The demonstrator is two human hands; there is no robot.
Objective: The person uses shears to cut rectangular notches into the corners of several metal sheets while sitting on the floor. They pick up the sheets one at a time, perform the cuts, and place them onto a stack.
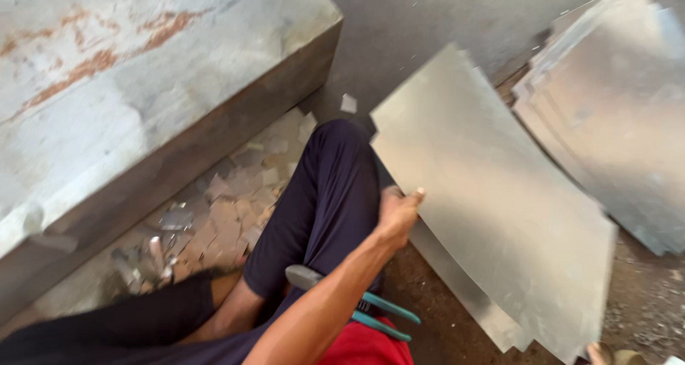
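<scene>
1. One right hand (397, 214) grips the near edge of a metal sheet (492, 194).
2. Sheet: dull grey, thin, slightly bowed, tilted beside the knee (342, 158), above the floor (428, 22).
3. Left hand: hidden.

Dull grey sheet metal (492, 201), smooth; rust-streaked metal block (143, 87); teal plastic-handled snips (378, 311)

One bare forearm rises from the bottom edge of the view and slants up to the right, ending in the right hand (397, 215). The wrist is nearly straight, the back of the hand faces the camera, and the fingers are curled closed in a pinch, the thumb tip showing at the top. The left hand is out of sight. A bent leg in dark cloth lies beneath the arm.
</scene>
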